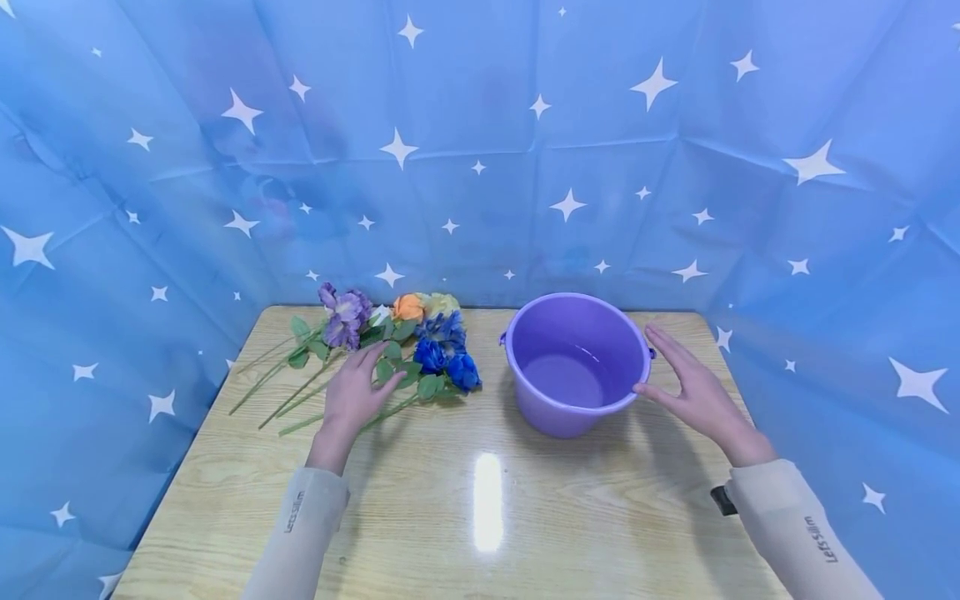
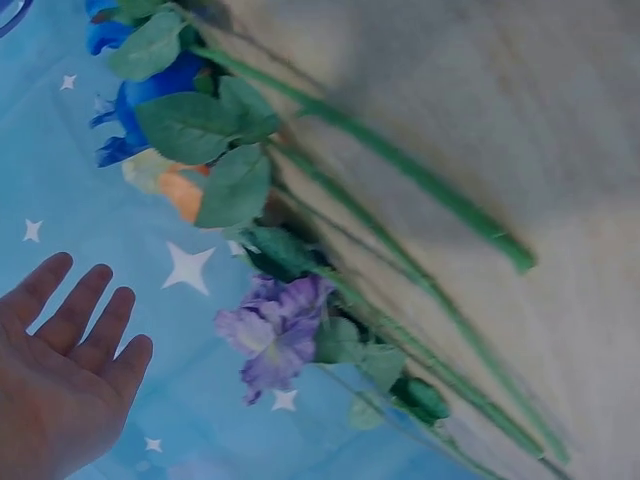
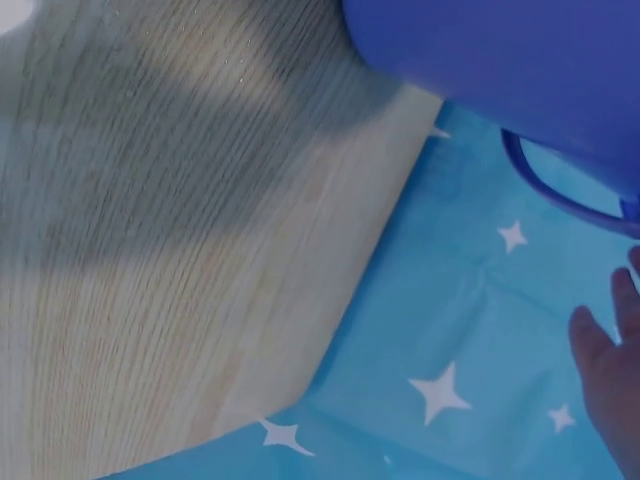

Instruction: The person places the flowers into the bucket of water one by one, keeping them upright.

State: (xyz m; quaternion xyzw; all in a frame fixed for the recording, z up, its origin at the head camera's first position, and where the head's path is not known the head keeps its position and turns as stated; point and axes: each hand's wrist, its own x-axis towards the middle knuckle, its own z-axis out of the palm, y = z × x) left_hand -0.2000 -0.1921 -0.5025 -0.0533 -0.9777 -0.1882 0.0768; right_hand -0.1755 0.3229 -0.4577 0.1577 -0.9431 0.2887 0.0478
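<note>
A purple bucket [image 1: 566,417] stands upright on the table, and nothing shows inside it. Beside its right rim is my right hand [image 1: 701,400], fingers extended, with the thumb at the rim; whether it touches I cannot tell. In the right wrist view the bucket's handle [image 3: 560,198] hangs near that hand [image 3: 615,370]. My left hand [image 1: 356,396] hovers over the stems of several artificial flowers, its fingers straight and holding nothing. Among them are a purple flower [image 1: 345,321], an orange flower [image 1: 408,307] and blue flowers [image 1: 462,372], with green stems [image 2: 420,185] pointing left.
The wooden table [image 1: 420,517] ends at a blue curtain [image 1: 480,217] with white stars, which hangs behind and at both sides. A bright light reflection lies on the tabletop in front of the bucket. The flowers are at the back left.
</note>
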